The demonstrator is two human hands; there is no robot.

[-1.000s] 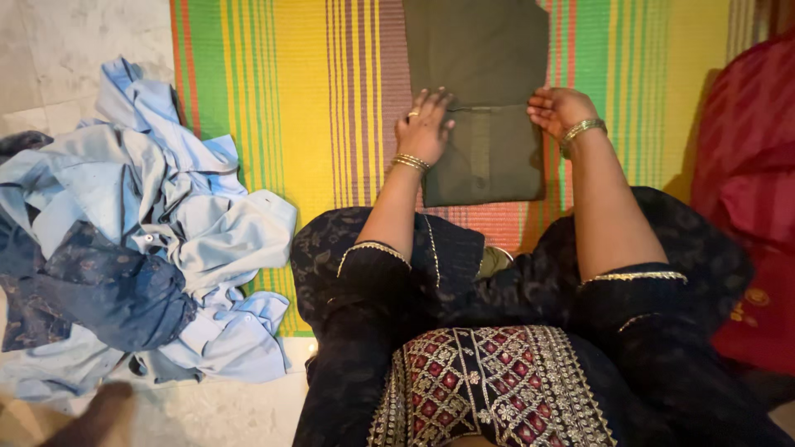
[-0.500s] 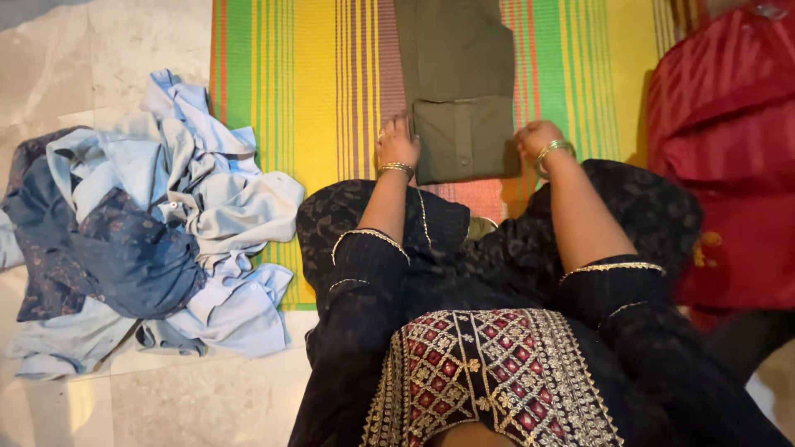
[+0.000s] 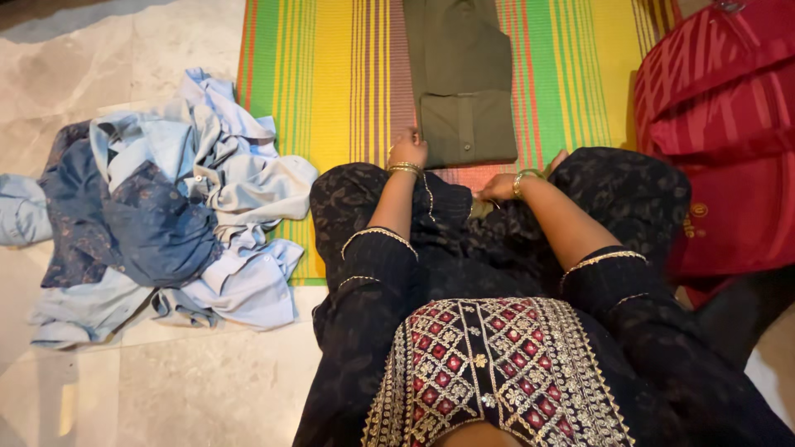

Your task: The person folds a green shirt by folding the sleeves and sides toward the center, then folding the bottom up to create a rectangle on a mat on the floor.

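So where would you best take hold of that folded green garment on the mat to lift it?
Probably by the two near corners of the green garment, coming in from the person's side. Its doubled, thicker fold lies nearest them on the striped mat, with the left hand already at its left corner and the right hand just short of it.

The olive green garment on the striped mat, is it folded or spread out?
Folded. The olive green garment lies as a neat narrow rectangle on the striped mat, its near end doubled over. The left hand rests at its corner.
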